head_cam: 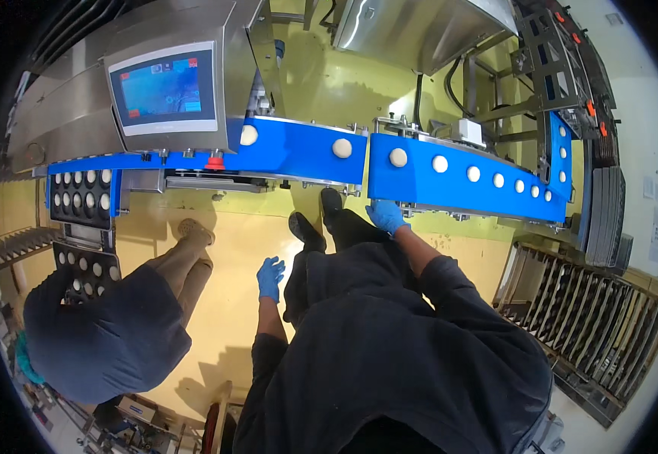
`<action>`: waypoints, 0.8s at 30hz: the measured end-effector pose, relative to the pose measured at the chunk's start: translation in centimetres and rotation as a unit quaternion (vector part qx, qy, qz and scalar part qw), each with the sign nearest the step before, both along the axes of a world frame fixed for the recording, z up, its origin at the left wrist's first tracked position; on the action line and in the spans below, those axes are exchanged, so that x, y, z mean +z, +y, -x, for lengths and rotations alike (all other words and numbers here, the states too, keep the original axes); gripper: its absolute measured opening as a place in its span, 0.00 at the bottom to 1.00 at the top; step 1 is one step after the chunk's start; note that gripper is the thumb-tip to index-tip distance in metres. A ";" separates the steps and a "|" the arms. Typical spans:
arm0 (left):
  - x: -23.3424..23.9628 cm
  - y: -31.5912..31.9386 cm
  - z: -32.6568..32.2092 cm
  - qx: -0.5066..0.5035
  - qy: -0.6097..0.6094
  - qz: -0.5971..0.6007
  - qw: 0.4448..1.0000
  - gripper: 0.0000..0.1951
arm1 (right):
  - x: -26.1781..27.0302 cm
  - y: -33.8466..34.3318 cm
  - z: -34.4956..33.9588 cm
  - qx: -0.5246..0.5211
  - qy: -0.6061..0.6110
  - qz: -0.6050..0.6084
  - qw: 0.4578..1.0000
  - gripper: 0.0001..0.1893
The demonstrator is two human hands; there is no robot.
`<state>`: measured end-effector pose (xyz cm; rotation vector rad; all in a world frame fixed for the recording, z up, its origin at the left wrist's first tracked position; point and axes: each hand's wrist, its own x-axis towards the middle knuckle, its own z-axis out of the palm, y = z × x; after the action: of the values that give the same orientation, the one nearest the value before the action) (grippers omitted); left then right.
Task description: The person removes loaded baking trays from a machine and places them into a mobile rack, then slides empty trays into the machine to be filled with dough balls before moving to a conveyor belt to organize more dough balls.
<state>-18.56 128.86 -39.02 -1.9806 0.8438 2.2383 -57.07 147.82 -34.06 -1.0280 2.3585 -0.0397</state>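
My left hand (271, 278) wears a blue glove and hangs over the floor beside my leg, empty, its fingers apart and slightly curled. My right hand (387, 217), also gloved in blue, is at the near left corner of the right conveyor belt (420, 187), seemingly touching its edge; whether the fingers grip it is hidden. On this blue belt lies a row of round dough balls, one of them a dough ball (398, 158) just above my right hand. Across a narrow gap, the left conveyor belt (295, 148) carries another dough ball (342, 148) near its end.
A steel machine with a touchscreen (161, 88) and a red button (214, 163) stands at upper left. Below it, a dark tray (82, 220) holds dough balls. A co-worker (107, 329) bends over another tray. A tray rack (584, 323) stands at right.
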 end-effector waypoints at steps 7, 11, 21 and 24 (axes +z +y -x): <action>-1.5 3.9 -0.9 0.105 0.000 -0.116 0.988 0.22 | 1.0 0.0 0.2 -0.012 0.006 0.012 1.000 0.18; -0.7 4.6 -0.9 0.080 -0.031 -0.037 0.996 0.19 | 3.3 0.0 -0.5 -0.022 0.009 0.071 0.997 0.13; -0.7 2.3 -3.0 0.121 0.053 0.035 0.991 0.20 | 3.8 -0.4 1.0 -0.018 0.001 0.053 0.998 0.13; -0.9 3.0 -3.3 0.096 0.014 0.019 0.995 0.26 | 4.1 -0.3 0.8 -0.013 0.012 0.062 0.998 0.12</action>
<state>-15.23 131.90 -39.94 -2.1374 0.7340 2.3720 -57.91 147.51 -30.01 -1.0604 2.4173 -0.1862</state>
